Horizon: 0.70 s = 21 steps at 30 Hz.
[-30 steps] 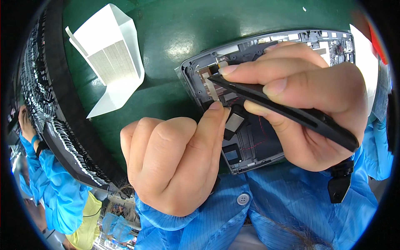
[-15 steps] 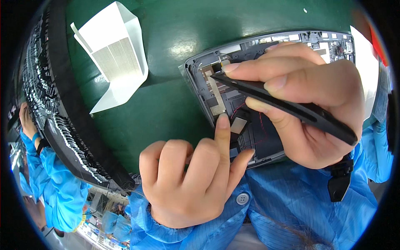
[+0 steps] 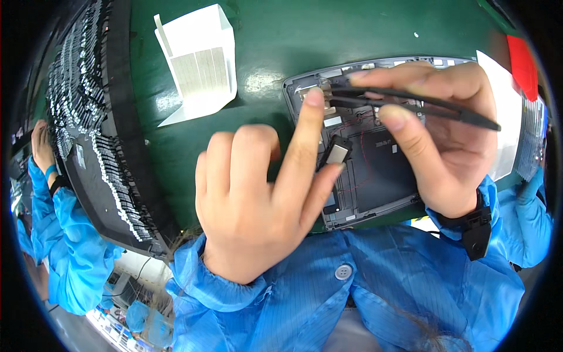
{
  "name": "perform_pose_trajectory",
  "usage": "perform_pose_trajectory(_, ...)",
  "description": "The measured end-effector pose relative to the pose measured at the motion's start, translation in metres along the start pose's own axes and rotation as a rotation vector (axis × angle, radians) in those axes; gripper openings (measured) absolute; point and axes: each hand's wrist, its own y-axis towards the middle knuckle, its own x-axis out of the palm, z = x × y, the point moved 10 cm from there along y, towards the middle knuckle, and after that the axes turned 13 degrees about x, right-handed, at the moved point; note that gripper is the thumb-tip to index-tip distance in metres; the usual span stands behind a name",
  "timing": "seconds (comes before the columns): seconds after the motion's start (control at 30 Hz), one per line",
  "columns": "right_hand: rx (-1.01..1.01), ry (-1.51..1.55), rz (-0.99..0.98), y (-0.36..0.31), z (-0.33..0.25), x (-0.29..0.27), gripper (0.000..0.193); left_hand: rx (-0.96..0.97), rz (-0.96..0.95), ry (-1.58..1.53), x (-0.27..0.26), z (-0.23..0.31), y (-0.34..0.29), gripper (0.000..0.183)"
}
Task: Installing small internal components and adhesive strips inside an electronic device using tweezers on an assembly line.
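Observation:
A grey tablet-like housing [image 3: 387, 176] lies on the green table, fitted with small parts and thin red wires [image 3: 363, 144]. My left hand [image 3: 249, 193] has its index finger stretched onto the housing's far left corner, the other fingers bent and nothing held. What lies under that fingertip is mostly hidden. Black tweezers [image 3: 476, 119] are gripped in my right hand [image 3: 454, 155], their tips apart and just right of my left fingertip. Near my left thumb, a small black block with a silver face [image 3: 336, 154] sits in the housing.
A folded white sheet [image 3: 196, 35] with grey strips stands left of the housing. A black tray [image 3: 97, 190] full of small strips is farther left. A white sheet [image 3: 488, 144], a red object [image 3: 522, 67] and co-workers' blue sleeves [image 3: 76, 252] are at the sides.
My left index finger has moved from the lower end of a grey strip up to the housing's corner. The tweezers have backed off to the right and their arms have spread.

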Motion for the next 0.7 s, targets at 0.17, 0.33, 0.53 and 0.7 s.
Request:
perform_pose_trajectory(0.17,0.021,-0.094,0.079,-0.011,-0.003,-0.014,0.025,-0.043,-0.064,-0.059,0.012,-0.008,-0.002,0.056)
perform_pose_trajectory(0.33,0.024,-0.073,0.126,-0.012,0.001,-0.019,0.017,-0.071,-0.007,-0.111,0.011,-0.015,-0.001,0.056)
perform_pose_trajectory(0.53,-0.042,-0.852,-0.066,0.006,-0.02,0.015,0.055,-0.071,0.063,-0.134,0.007,-0.02,-0.006,0.056)
perform_pose_trajectory(0.7,-0.059,-0.993,-0.161,0.009,-0.012,0.027,0.063,-0.092,0.03,-0.137,0.012,-0.021,-0.008,0.054)
